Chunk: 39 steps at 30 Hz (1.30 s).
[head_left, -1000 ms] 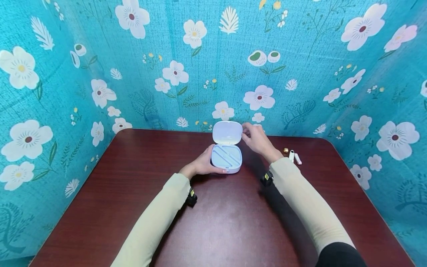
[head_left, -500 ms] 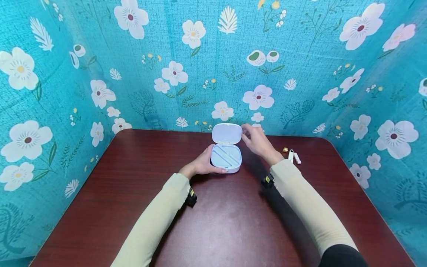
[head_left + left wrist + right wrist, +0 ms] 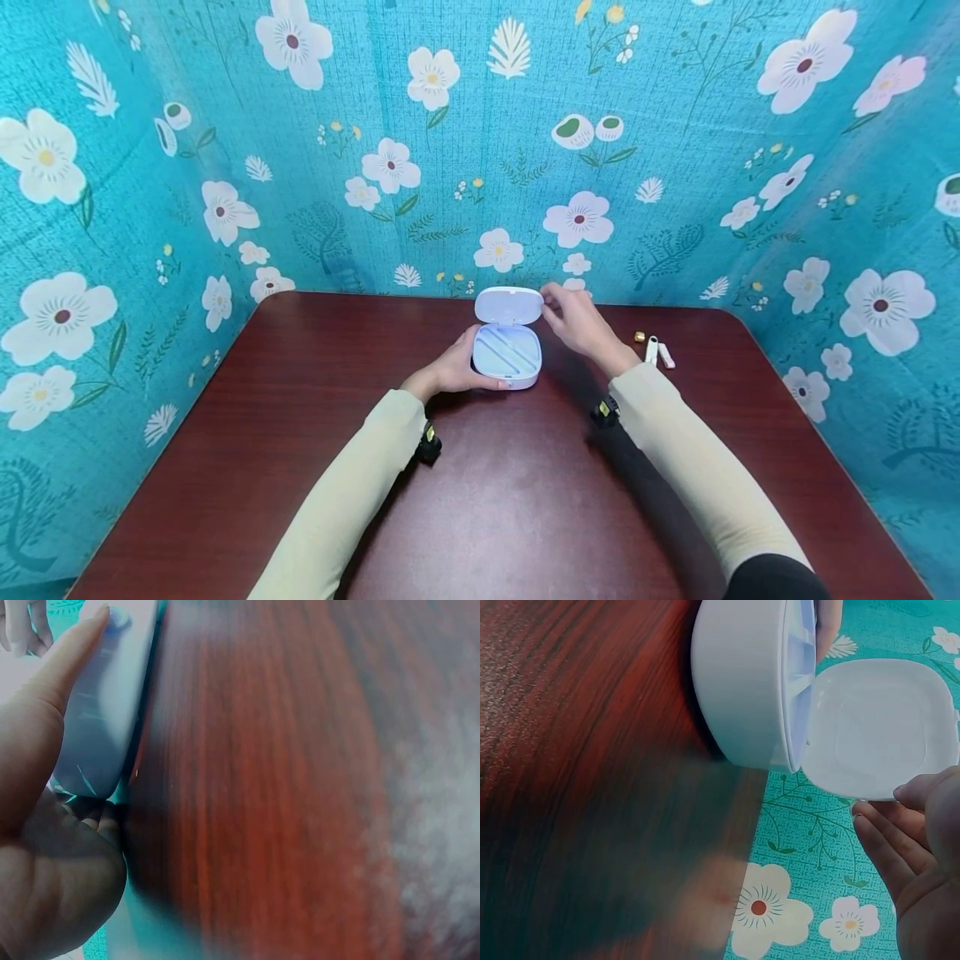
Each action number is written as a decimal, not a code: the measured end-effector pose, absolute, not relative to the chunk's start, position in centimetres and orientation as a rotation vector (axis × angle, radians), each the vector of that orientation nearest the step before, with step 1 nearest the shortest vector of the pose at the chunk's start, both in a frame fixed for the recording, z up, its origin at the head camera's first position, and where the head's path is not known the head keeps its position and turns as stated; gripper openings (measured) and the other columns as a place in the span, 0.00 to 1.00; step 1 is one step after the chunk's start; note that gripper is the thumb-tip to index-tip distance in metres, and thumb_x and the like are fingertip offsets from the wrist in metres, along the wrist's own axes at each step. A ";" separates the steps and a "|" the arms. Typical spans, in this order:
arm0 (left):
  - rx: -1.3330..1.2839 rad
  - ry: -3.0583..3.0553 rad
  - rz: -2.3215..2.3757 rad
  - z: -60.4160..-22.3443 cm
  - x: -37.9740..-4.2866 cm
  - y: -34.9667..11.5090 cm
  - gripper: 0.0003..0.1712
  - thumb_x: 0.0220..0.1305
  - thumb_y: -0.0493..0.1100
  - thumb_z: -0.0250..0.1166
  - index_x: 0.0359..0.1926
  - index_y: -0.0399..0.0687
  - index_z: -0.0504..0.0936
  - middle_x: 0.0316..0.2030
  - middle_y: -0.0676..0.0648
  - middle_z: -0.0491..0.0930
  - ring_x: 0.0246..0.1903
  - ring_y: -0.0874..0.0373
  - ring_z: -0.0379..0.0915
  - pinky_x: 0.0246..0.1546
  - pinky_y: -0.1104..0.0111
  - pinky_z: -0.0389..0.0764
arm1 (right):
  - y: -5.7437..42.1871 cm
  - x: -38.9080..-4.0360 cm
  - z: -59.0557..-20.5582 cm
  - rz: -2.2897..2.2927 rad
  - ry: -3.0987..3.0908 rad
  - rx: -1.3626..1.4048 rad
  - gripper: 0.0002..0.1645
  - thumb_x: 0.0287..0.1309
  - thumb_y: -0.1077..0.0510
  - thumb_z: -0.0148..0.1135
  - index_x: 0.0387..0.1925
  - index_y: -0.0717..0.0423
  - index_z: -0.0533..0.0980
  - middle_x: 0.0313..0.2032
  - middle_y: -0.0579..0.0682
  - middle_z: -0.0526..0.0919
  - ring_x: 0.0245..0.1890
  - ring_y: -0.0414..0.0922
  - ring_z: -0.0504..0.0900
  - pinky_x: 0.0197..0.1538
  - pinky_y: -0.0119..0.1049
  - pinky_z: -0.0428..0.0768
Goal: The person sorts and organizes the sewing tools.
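A pale lilac-white case with a hinged lid stands on the table, its shallow base (image 3: 507, 352) showing raised dividers inside. The lid (image 3: 509, 307) stands up at the back, tilted over its hinge. My left hand (image 3: 456, 363) grips the base from the left, with the thumb along its front wall; in the left wrist view the thumb (image 3: 64, 664) presses near a round front catch. At the lid's right edge, my right hand (image 3: 576, 318) pinches the rim between thumb and fingertips, as the right wrist view shows on the white lid (image 3: 881, 727).
To the right on the dark red-brown table (image 3: 480, 517) lie a small gold-coloured piece (image 3: 640, 337), a white piece with a dark round end (image 3: 652, 350) and a small white stick (image 3: 667, 356). A blue flowered curtain (image 3: 450, 167) hangs close behind the table.
The lid's top edge has come lower and the lid looks shorter, tilting forward over the base. My right hand has moved slightly down with it. My left hand keeps its hold.
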<state>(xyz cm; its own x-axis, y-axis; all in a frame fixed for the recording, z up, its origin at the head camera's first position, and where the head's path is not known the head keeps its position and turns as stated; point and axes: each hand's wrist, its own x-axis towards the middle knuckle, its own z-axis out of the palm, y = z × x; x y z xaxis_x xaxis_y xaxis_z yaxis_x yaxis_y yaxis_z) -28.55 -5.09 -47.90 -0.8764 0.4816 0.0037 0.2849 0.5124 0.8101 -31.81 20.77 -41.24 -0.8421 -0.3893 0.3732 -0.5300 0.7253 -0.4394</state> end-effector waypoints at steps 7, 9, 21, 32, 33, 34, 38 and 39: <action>0.624 2.530 1.287 -47.8 -28.4 -5.1 0.69 0.48 0.58 0.83 0.79 0.45 0.47 0.71 0.44 0.60 0.68 0.53 0.60 0.71 0.57 0.62 | 20.9 -31.5 -41.6 0.774 -2.614 0.815 0.12 0.70 0.67 0.58 0.51 0.66 0.81 0.44 0.60 0.87 0.42 0.52 0.88 0.48 0.48 0.84; 0.626 2.532 1.292 -47.8 -28.4 -5.1 0.70 0.48 0.57 0.83 0.79 0.45 0.47 0.71 0.43 0.60 0.68 0.52 0.60 0.71 0.57 0.61 | 20.9 -31.3 -41.7 0.766 -2.613 0.821 0.12 0.70 0.66 0.59 0.51 0.65 0.82 0.44 0.59 0.87 0.42 0.51 0.87 0.48 0.48 0.84; 0.589 2.519 1.287 -48.0 -28.5 -5.1 0.73 0.47 0.59 0.83 0.80 0.47 0.44 0.74 0.45 0.57 0.70 0.53 0.58 0.72 0.57 0.60 | 21.1 -30.5 -42.1 0.758 -2.596 0.853 0.13 0.68 0.67 0.60 0.51 0.65 0.83 0.42 0.60 0.87 0.39 0.50 0.85 0.45 0.48 0.84; 0.597 2.525 1.273 -47.9 -28.6 -5.0 0.75 0.47 0.59 0.83 0.81 0.47 0.41 0.74 0.44 0.56 0.71 0.53 0.57 0.73 0.57 0.59 | 21.3 -29.8 -42.3 0.760 -2.596 0.875 0.13 0.64 0.68 0.64 0.50 0.65 0.82 0.44 0.58 0.87 0.42 0.50 0.86 0.48 0.47 0.84; 0.603 2.528 1.277 -47.9 -28.6 -5.0 0.74 0.47 0.59 0.83 0.81 0.47 0.42 0.74 0.44 0.57 0.71 0.53 0.58 0.73 0.57 0.59 | 21.3 -29.8 -42.3 0.759 -2.597 0.873 0.13 0.64 0.68 0.64 0.50 0.64 0.82 0.44 0.58 0.87 0.42 0.50 0.86 0.48 0.47 0.84; 0.609 2.531 1.279 -47.9 -28.6 -5.0 0.74 0.47 0.58 0.84 0.81 0.47 0.42 0.73 0.44 0.58 0.70 0.53 0.58 0.72 0.57 0.59 | 21.3 -29.7 -42.3 0.760 -2.594 0.875 0.13 0.64 0.68 0.64 0.50 0.64 0.82 0.44 0.58 0.87 0.42 0.50 0.86 0.48 0.47 0.84; 0.613 2.530 1.278 -47.9 -28.6 -5.0 0.73 0.47 0.58 0.84 0.81 0.48 0.43 0.72 0.44 0.58 0.70 0.53 0.59 0.72 0.58 0.60 | 21.4 -29.4 -42.7 0.767 -2.582 0.878 0.13 0.63 0.69 0.65 0.50 0.65 0.82 0.44 0.58 0.87 0.41 0.50 0.87 0.47 0.47 0.84; 0.610 2.528 1.279 -47.9 -28.6 -5.0 0.73 0.47 0.58 0.84 0.81 0.48 0.43 0.73 0.44 0.58 0.70 0.53 0.58 0.72 0.58 0.60 | 21.4 -29.3 -42.7 0.771 -2.579 0.882 0.13 0.63 0.69 0.65 0.50 0.65 0.82 0.44 0.58 0.87 0.41 0.50 0.87 0.47 0.47 0.84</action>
<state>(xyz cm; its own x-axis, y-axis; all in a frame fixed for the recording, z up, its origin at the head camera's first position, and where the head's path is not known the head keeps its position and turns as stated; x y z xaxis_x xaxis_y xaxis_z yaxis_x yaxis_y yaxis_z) -28.61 -5.00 -47.92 -0.8834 0.4679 -0.0271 0.2552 0.5289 0.8094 -29.33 21.41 -42.74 -0.7633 -0.4706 0.4427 -0.6364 0.6661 -0.3890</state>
